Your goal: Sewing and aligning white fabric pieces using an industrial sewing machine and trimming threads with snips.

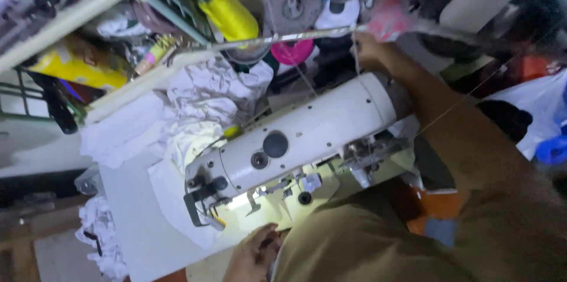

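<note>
White industrial sewing machine (307,140), a long rounded metal body with a dark round knob on its side, lies across the middle of my view on the pale surface (133,211), its needle end lit from below by a small lamp. My right hand (367,49) is stretched out past the machine's far end, up at the thin metal thread rail (295,36); its fingers look closed around a thread there, though the blur stops me being sure. My left hand (254,253) rests near the lit needle area, fingers loosely curled, gripping nothing I can make out. Crumpled white cloth (201,105) is heaped just behind the machine. A yellow thread cone (227,13) stands tilted beyond it.
</note>
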